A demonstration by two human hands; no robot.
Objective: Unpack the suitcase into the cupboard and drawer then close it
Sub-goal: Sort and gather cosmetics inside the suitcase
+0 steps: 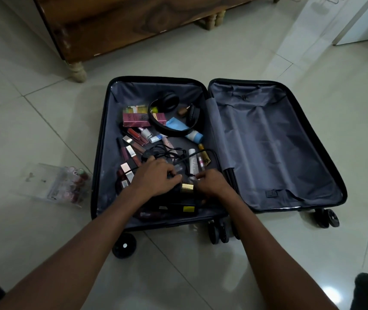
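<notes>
Item: black hard-shell wheeled suitcase (pixel 102 153), lying fully open on the pale tiled floor (pixel 201 265), both halves lined in grey fabric. The right half holds nothing visible; the left half carries all the remaining contents.

Contents, left half: black over-ear headphones (pixel 167 101) toward the far end; a maroon rectangular carton (pixel 136 119) beside them; a blue-and-white squeeze tube (pixel 189 133); a scatter of lip-gloss tubes and lipsticks (pixel 131 151) along the left wall; a tangled black cable (pixel 167 153) mid-shell; a small bottle with a gold cap (pixel 187 187) at the near end.

Hands: the left hand (pixel 156 175) and the right hand (pixel 212 184) meet over the near end of the left half, fingers curled inward around the gold-capped bottle and the cable end. What exactly each hand pinches cannot be told.

Handling, judged: the small cosmetics look light, rigid and smooth, apt to slip or roll, best gathered several at once or by the body rather than the cap. Any glass bottles are probably fragile. The cable is limp and likely to snag neighbours if lifted by one end. The headphones lift best by the band. The shell itself looks stiff and light once emptied; it should close by swinging the right half over.

Surroundings: a clear plastic box of small red and pink items (pixel 66 184) on the floor left of the case; a brown wooden furniture piece on turned legs (pixel 111 23) beyond it.

Obscured: dark items beneath the hands and a yellow-labelled object at the near edge are unreadable. The furniture is cut off at the top; no drawer is visible.
</notes>
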